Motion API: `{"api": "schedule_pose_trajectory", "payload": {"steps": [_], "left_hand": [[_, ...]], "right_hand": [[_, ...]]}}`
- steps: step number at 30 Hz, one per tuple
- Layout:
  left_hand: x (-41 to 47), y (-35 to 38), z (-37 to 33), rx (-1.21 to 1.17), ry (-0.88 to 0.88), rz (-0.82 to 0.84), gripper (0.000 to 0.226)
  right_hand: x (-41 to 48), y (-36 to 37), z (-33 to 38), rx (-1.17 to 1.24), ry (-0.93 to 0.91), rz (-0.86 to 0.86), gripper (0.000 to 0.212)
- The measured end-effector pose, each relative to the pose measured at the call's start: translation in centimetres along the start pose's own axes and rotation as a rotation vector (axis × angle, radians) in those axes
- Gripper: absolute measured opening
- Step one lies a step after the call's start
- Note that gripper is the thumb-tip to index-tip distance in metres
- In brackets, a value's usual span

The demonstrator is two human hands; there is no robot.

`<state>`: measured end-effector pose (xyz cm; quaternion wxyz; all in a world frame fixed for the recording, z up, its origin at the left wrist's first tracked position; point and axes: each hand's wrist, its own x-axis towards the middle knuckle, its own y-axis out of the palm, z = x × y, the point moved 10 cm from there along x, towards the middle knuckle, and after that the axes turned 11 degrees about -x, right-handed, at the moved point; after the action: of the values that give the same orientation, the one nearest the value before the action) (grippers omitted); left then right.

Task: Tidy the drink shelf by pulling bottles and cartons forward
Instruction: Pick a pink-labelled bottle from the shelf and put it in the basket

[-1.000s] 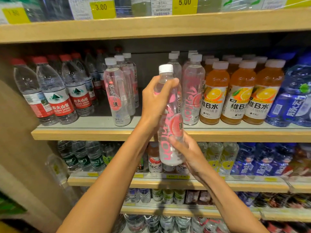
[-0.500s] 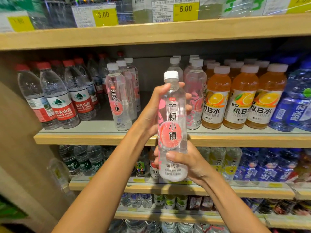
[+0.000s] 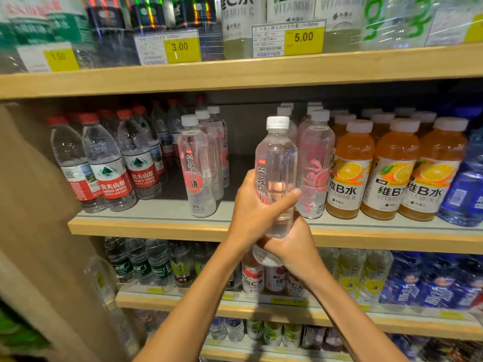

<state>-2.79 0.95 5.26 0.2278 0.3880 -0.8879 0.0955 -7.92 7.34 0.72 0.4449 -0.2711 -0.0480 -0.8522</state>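
Observation:
A clear peach-water bottle with a white cap and pink label is upright in front of the middle shelf. My left hand grips its lower middle, thumb across the front. My right hand grips its base from below. The bottle's bottom hangs lower than the shelf's front edge. To its left a row of the same bottles stands at the shelf front. Another row, turned sideways, stands just right of the held one. Between these rows the shelf is bare.
Red-capped water bottles fill the shelf's left part. Orange vitamin drinks and blue bottles fill the right. A wooden side panel bounds the left. Shelves above and below carry more drinks and yellow price tags.
The held bottle has turned so its label faces more to the left. My left hand slid down from the neck to the lower body. The view has shifted nearer and to the left.

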Motion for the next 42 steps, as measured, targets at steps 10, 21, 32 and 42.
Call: {"api": "schedule_pose_trajectory", "payload": {"steps": [10, 21, 32, 42], "left_hand": [[4.0, -4.8, 2.0, 0.127, 0.135, -0.165, 0.057], [4.5, -5.2, 5.2, 0.257, 0.017, -0.12, 0.066], [2.5, -6.1, 7.1, 0.427, -0.008, -0.374, 0.058], [5.8, -5.9, 9.2, 0.647, -0.155, -0.482, 0.021]], "right_hand": [[2.5, -1.8, -4.8, -0.604, -0.003, 0.1, 0.035], [2.1, -0.6, -4.8, -1.032, -0.311, 0.067, 0.019], [2.0, -1.0, -5.3, -1.014, -0.27, 0.056, 0.014], [1.5, -2.1, -5.7, -1.007, -0.262, 0.023, 0.015]]}}
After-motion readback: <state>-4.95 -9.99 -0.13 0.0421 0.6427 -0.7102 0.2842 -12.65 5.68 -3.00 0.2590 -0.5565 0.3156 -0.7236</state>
